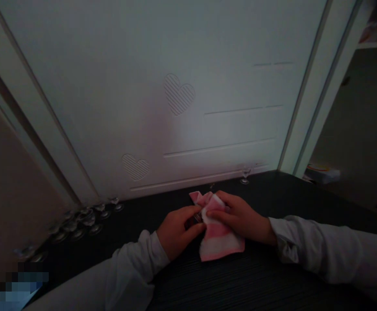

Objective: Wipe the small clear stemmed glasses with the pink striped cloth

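A pink and white striped cloth [220,241] lies bunched on a dark tabletop [240,280]. My right hand [240,216] is closed over its upper part, fingers pinching the fabric. My left hand [177,231] pinches the cloth's left edge, where a small dark object shows between the fingers; I cannot make out what it is. Both arms wear white sleeves.
Several small clear stemmed glasses [84,220] stand in a cluster at the left rear of the table, and one more glass [245,175] stands at the back. A white panel with embossed hearts [178,93] rises behind. The scene is dim.
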`<state>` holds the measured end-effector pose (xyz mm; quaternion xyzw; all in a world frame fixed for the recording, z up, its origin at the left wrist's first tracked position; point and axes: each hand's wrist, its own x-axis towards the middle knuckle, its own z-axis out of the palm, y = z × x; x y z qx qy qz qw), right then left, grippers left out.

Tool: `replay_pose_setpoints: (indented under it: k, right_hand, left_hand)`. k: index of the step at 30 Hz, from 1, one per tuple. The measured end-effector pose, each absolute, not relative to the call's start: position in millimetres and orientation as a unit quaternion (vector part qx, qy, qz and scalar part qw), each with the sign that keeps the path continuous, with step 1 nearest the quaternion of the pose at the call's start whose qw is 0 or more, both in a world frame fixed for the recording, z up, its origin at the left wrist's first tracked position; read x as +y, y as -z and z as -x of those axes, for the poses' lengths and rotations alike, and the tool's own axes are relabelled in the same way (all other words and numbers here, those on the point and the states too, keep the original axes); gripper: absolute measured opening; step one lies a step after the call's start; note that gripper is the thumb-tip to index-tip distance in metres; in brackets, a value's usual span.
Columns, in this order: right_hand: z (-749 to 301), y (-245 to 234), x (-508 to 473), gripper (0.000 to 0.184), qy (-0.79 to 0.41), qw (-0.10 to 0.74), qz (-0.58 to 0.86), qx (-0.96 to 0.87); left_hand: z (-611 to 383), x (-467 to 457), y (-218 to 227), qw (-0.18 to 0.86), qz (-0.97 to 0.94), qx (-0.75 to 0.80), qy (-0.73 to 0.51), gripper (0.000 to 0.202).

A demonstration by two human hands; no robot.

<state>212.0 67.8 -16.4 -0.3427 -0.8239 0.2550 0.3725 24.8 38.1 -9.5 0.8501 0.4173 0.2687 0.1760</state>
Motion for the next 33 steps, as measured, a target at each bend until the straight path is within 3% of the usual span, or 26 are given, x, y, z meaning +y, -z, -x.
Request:
replay_pose_setpoints:
  k: [14, 23, 33]
  right_hand:
    - [-213.0, 16.3, 67.6, 0.011, -0.218, 0.385, 0.313, -0.841]
    - [-213.3, 17.1, 67.0, 0.024, -0.208, 0.394, 0.319, -0.837]
    - [-212.5, 16.6, 66.2, 0.009, -0.196, 0.39, 0.354, -0.827]
  left_hand:
    - [-24.7, 37.2, 8.0, 0.212, -0.842, 0.415, -0.273, 0.024]
    - [-25.6, 36.2, 8.4, 0.252, -0.806, 0.439, -0.305, 0.022]
    - [-26.5, 36.8, 8.9, 0.317, -0.792, 0.41, -0.322, 0.019]
